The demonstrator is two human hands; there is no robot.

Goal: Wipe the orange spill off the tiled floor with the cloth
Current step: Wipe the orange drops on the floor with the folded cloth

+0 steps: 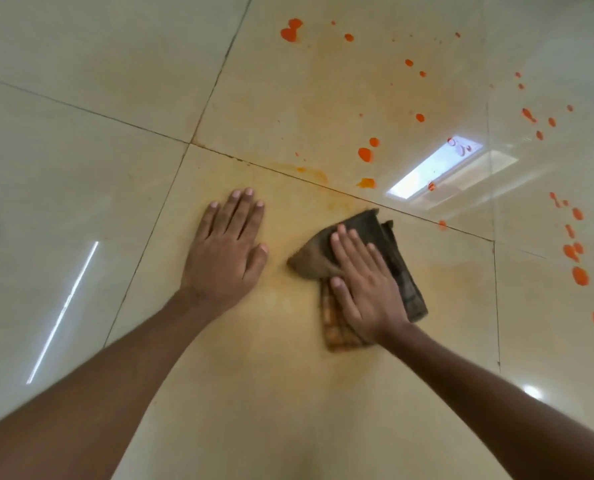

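Note:
A dark brown folded cloth (402, 268) lies on the glossy cream tiled floor (81, 168), with a checked orange-stained part showing near my wrist. My right hand (364, 285) presses flat on top of it, fingers spread. My left hand (226, 251) rests flat on the bare tile to the cloth's left, holding nothing. Bright orange spill drops (365, 154) dot the tiles beyond and to the right of the cloth. A pale orange smear (309, 173) runs along the grout line, and a faint orange film covers the tile under my hands.
Larger orange blobs (580, 275) sit at the right edge and another orange blob (291, 30) at the top. Dark grout lines (171, 188) cross the floor. A bright window reflection (434, 168) shines on the tile past the cloth.

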